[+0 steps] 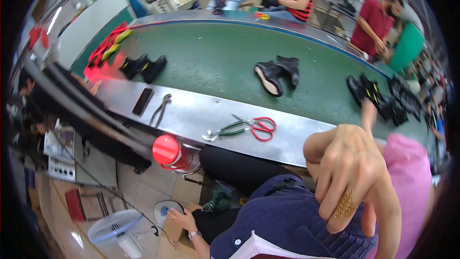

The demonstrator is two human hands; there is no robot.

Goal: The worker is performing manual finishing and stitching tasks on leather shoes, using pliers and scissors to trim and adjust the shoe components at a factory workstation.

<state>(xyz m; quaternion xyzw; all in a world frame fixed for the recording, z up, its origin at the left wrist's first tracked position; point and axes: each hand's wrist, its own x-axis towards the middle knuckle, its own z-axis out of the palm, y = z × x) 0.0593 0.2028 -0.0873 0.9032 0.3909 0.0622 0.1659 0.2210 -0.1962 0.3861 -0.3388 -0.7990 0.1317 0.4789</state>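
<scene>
My left hand (182,220), a watch at its wrist, lies low at my left with fingers spread. It is beside a cardboard box (173,232) and my black-trousered leg, and grips nothing visible. Very close at the right is a large hand with a broad gold ring, apparently my right hand (352,172). Its fingers bend downward toward the camera; its wrist is hidden, and whether it holds anything is unclear. Red-handled scissors (263,128) and green-handled pliers (232,129) lie together on the metal table edge (201,110). Farther left are metal pincers (160,110) and a dark phone (143,101).
Black shoes (278,74) stand on the green belt (206,57), with more at left and right. A red-lidded jug (167,151) stands below the edge. At my right are a pink sleeve (407,177) and a forearm (368,115) near shoes. Co-workers surround the belt. A fan (115,225) stands lower left.
</scene>
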